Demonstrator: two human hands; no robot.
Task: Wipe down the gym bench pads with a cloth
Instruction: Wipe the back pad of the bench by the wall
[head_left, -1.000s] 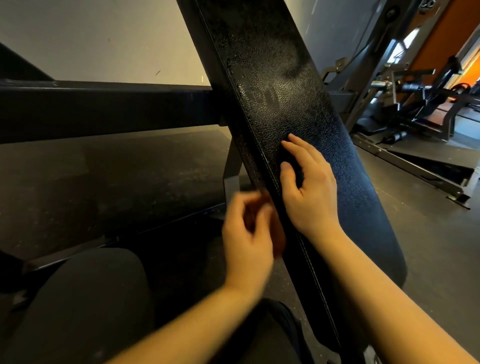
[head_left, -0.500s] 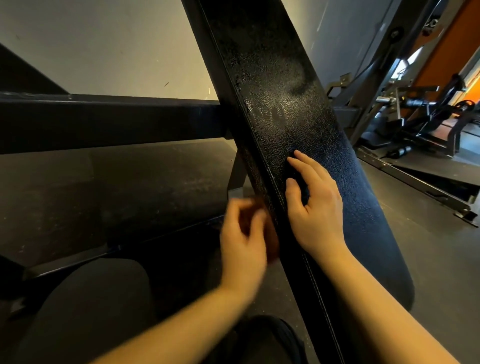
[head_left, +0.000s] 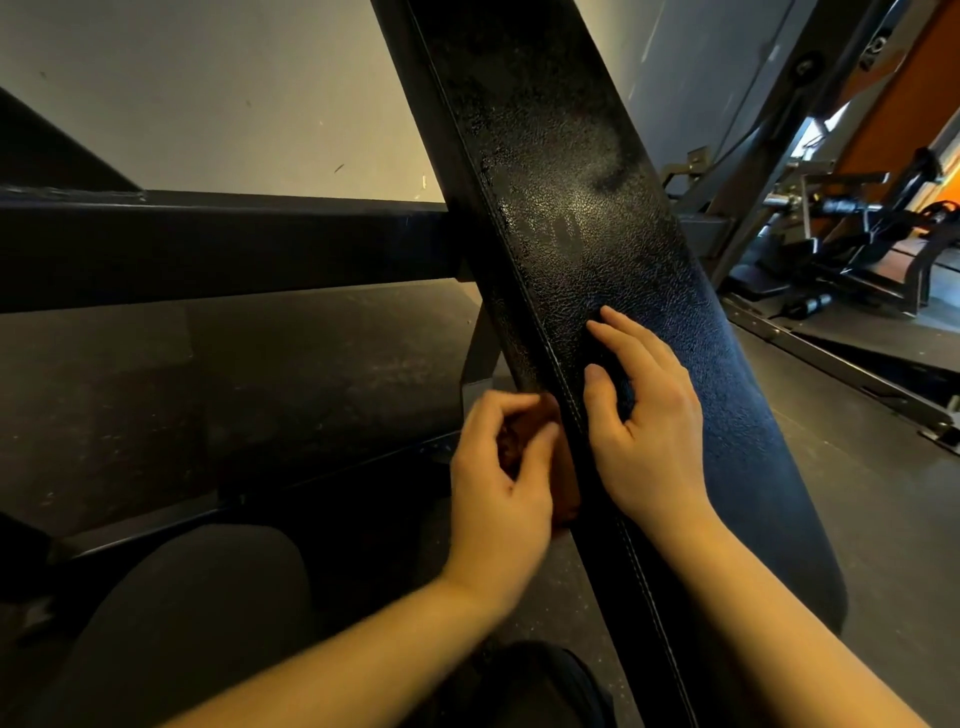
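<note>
A dark-clad knee (head_left: 197, 613) sits lowest in view. Above it the left hand (head_left: 501, 467) curls its fingers round a bunched reddish-brown cloth (head_left: 567, 483), mostly hidden, held against the stitched side edge of the black bench pad (head_left: 571, 182). Just across the seam the right hand (head_left: 644, 415) rests on the pad's grained face, fingers nearly straight, thumb beside the stitching; what lies under its palm cannot be told. The pad slants up and away. A dark steel beam (head_left: 208, 244) crosses behind it, before a pale wall (head_left: 208, 104). Gym machines (head_left: 857, 234) stand far right.

Right hand (head_left: 649, 431) on black bench pad (head_left: 566, 171), left hand (head_left: 498, 499) gripping brownish cloth (head_left: 567, 483) beside its edge
</note>
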